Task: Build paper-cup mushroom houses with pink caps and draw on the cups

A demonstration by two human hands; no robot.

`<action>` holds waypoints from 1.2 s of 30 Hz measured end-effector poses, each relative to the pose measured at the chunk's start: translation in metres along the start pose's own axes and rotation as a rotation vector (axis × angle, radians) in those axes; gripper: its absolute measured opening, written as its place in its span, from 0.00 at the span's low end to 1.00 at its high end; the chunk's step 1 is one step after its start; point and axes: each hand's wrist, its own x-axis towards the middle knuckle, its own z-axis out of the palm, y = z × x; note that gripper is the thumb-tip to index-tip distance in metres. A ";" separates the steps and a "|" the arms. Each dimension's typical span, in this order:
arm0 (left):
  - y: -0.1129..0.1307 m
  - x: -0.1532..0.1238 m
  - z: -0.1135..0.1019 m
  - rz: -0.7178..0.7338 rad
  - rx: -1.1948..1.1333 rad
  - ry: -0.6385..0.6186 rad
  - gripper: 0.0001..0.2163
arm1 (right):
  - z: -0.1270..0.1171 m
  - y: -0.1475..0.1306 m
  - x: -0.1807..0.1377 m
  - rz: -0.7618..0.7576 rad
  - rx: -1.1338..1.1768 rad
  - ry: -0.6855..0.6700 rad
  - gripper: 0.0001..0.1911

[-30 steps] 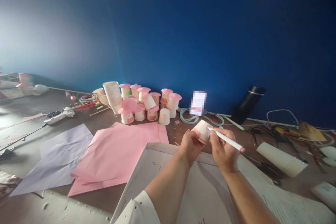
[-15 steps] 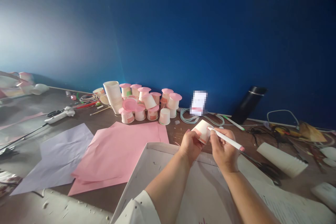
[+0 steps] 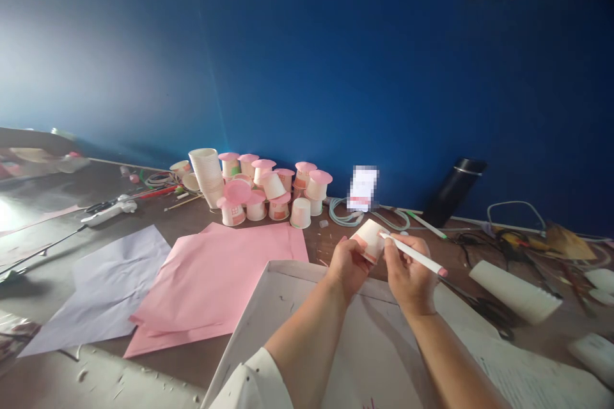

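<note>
My left hand [image 3: 348, 265] is closed around a small white paper cup [image 3: 369, 236], tilted, with orange-pink marks on its side. Between the fingers of my right hand [image 3: 410, 271] is a white marker pen [image 3: 422, 260] with a pink end; its tip touches the cup's side or is very close to it. Both forearms reach over a shallow white box lid [image 3: 268, 313]. Beyond it stand several decorated paper cups [image 3: 278, 206] with pink paper tops, beside a tall stack of white cups [image 3: 206, 172].
Pink paper sheets [image 3: 206, 287] and a pale lilac sheet [image 3: 112, 281] lie at left. A phone [image 3: 363, 188] leans on the blue partition [image 3: 345, 77]. At right are a black flask [image 3: 453, 192], scissors [image 3: 489, 313], a capped marker [image 3: 426, 223], and a white paper roll or cup stack [image 3: 515, 291].
Both hands, the cup and the marker stay almost in place. At the far left edge, a dark blurred shape now covers part of the cups there.
</note>
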 end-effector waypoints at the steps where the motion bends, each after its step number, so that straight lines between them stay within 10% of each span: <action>1: 0.000 0.000 0.000 0.000 0.000 0.001 0.24 | 0.000 -0.001 0.000 0.001 0.001 0.000 0.13; 36: 0.001 0.003 -0.006 -0.001 0.001 -0.135 0.17 | -0.001 -0.003 0.001 0.017 0.014 0.003 0.13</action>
